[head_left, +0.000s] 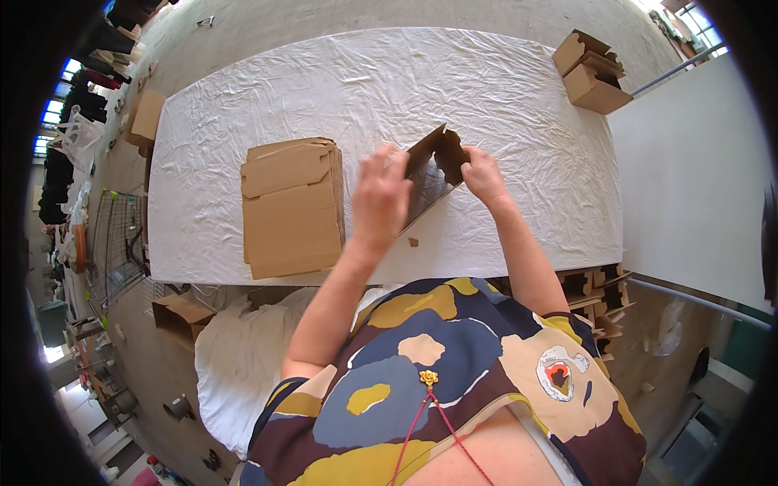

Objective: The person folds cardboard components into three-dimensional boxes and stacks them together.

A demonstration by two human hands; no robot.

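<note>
A partly folded brown cardboard box (425, 188) stands over the white-covered table in front of me, its inner side dark and shaded. One panel with a notched edge rises at its far right. My right hand (485, 175) is closed on that panel, fingers and thumb pinching its edge. Along the box's left side is my left hand (379, 201), its fingers smeared by motion, so their grip is unclear. To the left lies a stack of flat, unfolded cardboard boxes (292, 206). A small brown scrap of cardboard (413, 242) rests on the cloth near the box.
Folded boxes (596, 77) sit at the table's far right corner. A white panel (689, 178) stands to the right. More cardboard (596, 296) is piled below the right front edge. An open carton (180, 318) and a wire rack (120, 251) are at the left.
</note>
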